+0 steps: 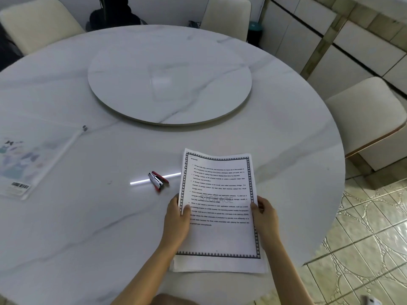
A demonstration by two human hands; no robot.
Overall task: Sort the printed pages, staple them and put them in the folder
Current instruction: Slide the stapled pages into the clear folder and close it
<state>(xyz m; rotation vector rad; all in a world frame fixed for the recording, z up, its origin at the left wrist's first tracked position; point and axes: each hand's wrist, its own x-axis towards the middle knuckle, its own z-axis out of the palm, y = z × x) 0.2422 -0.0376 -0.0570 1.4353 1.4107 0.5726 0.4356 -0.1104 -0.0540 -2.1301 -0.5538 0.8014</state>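
Note:
A stack of printed pages [220,216] with a black patterned border is held over the near right part of the round marble table [110,227]. My left hand [177,216] grips the stack's left edge, thumb on the top sheet. My right hand [263,213] grips the right edge the same way. The top page shows text under the heading "STORAGE". A small red and silver stapler [158,180] lies on the table just left of the pages. A translucent zip folder [24,164] with pastel prints and a barcode lies flat at the far left.
A round marble turntable [169,82] sits raised at the table's centre. Cream chairs [370,124] stand round the table at the right and back. White cabinets line the right wall above a tiled floor [363,249].

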